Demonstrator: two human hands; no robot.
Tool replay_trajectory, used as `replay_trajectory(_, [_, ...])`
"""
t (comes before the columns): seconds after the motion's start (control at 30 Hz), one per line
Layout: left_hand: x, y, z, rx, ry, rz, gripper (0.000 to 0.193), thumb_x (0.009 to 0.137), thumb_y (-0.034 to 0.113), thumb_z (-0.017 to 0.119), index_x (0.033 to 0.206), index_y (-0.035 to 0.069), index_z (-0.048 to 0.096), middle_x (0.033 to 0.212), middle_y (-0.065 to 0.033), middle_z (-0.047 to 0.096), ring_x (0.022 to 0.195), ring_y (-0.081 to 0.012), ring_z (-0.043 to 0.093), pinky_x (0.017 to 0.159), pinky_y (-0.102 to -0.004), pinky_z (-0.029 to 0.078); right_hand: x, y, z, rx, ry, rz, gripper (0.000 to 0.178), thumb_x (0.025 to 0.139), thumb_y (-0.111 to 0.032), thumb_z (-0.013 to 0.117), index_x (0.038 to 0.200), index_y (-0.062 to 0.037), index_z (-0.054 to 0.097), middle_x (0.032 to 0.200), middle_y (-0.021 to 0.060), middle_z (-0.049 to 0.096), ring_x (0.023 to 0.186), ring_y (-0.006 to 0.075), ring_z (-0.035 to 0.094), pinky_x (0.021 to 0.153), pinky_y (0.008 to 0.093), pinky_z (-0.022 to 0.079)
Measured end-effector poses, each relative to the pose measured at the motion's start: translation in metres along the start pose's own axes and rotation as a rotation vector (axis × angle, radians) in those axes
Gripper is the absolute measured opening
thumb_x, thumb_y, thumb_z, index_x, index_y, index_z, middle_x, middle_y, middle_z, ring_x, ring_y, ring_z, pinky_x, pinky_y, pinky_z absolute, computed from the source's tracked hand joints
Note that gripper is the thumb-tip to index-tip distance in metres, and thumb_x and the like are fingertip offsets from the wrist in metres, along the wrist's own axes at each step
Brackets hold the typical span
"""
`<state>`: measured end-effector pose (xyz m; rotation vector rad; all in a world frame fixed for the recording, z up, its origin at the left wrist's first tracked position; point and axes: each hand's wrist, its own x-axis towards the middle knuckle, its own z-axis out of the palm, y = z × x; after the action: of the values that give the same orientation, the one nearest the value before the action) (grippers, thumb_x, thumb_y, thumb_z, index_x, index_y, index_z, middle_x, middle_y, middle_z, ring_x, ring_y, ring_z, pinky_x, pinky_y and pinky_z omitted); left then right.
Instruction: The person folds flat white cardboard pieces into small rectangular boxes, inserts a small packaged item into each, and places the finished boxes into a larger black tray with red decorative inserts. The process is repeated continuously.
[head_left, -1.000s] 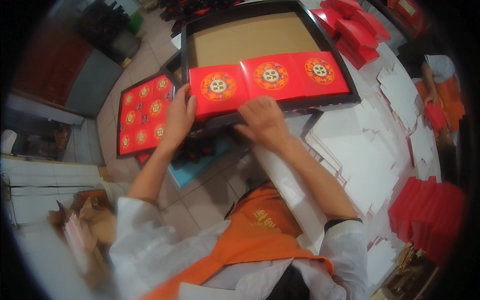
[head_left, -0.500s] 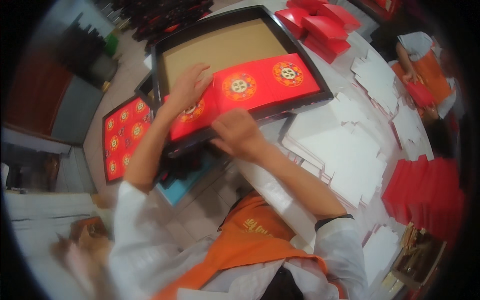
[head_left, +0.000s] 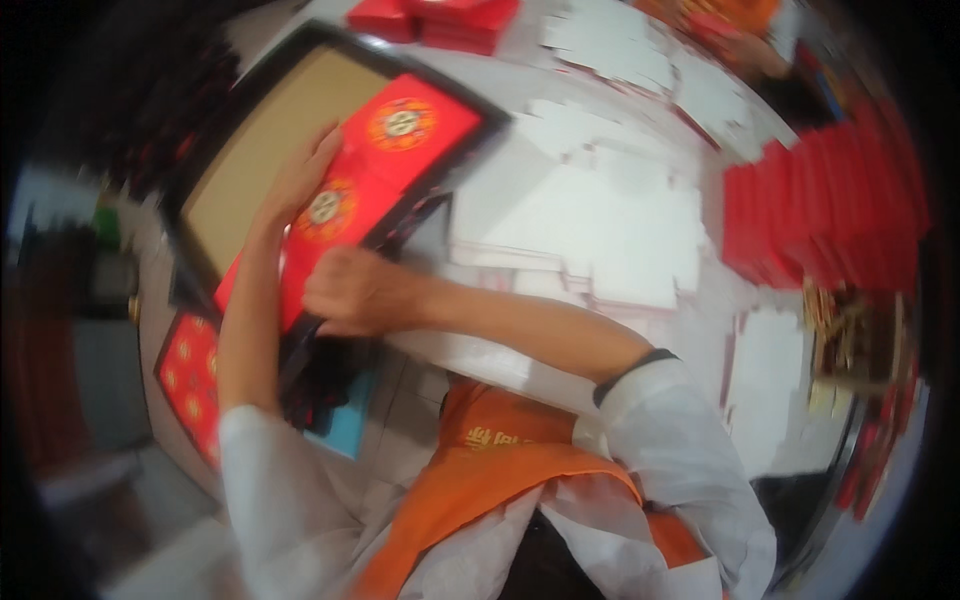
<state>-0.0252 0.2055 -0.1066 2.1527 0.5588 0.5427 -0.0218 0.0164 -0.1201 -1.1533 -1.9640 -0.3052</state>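
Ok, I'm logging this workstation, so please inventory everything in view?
Black-rimmed tray: 1, tan base, upper left
Emblem-printed boxes: 2 emblems showing, red, in the tray
Emblem panel: 1, red, lower left
Plain boxes: several, red, top centre
Box stack: pieces uncountable, red, right
Card sheets: many, white, across the table
Table: 1, white, centre
Open box: 1, brown, far right
Flat object: 1, light blue, below the tray
Blurred pile: uncountable, dark, upper left
Co-worker: at least 1, orange apron, top right
Apron: 1, orange, bottom centre
Sleeves: 2, white, bottom
Left grip: 1, bare, at the boxes
Right grip: 1, bare, at tray's near edge
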Motion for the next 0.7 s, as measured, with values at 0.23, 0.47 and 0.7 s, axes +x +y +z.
replay_trajectory(0.23, [0.006,-0.008,0.005,0.255,-0.100,0.013,0.044,0.085,0.034,0.054,0.108,-0.003,0.055,0.104,-0.0167,0.060,0.096,-0.0228,0.057,0.083,-0.0319,0.042,-0.001,0.014,0.001,0.048,0.050,-0.098,0.029,0.070,-0.032,0.062,0.078,-0.0074,0.050,0.082,0.0075,0.052,0.080,0.0250,0.051,0.074,0.0373,0.039])
replay_trajectory(0.47, [-0.005,0.000,0.012,0.060,-0.189,0.028,0.032,0.092,0.020,0.045,0.114,-0.004,0.049,0.107,-0.0123,0.055,0.099,-0.0183,0.051,0.087,-0.0298,0.040,-0.040,-0.017,-0.057,0.241,0.216,-0.013,0.015,0.077,-0.018,0.058,0.085,-0.0070,0.053,0.095,0.0110,0.051,0.093,0.0288,0.049,0.081,0.0423,0.040])
replay_trajectory(0.7, [0.014,0.079,0.038,-0.018,0.058,0.200,0.044,0.091,0.023,0.044,0.128,0.000,0.039,0.128,-0.0145,0.043,0.116,-0.0231,0.043,0.097,-0.0317,0.033,-0.140,-0.126,-0.385,-0.717,0.323,0.411,0.036,0.073,-0.009,0.062,0.107,-0.0072,0.051,0.119,0.0147,0.046,0.110,0.0301,0.045,0.092,0.0438,0.035])
